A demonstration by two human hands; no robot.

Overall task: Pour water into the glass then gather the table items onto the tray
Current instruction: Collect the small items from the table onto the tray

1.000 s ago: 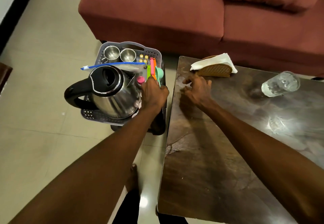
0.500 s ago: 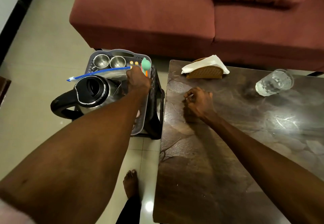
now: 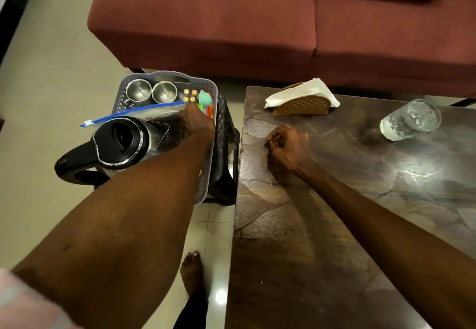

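A grey plastic tray stands on a black stool left of the dark table. It holds a steel kettle, two steel cups, small batteries, a zip bag with a blue strip and coloured spoons. My left hand reaches into the tray's far right corner and lies against the spoons, with its fingers hidden. My right hand rests on the table with curled fingers, pinching a small thin pale stick. A glass of water stands at the table's far right.
A wicker napkin holder with white napkins sits at the table's far left edge. A red sofa runs behind the table and tray. My bare foot is on the tiled floor between stool and table.
My left hand carried the coloured spoons from beside the kettle to the tray's far right corner and lowered them there. My right hand closed on a small stick on the table.
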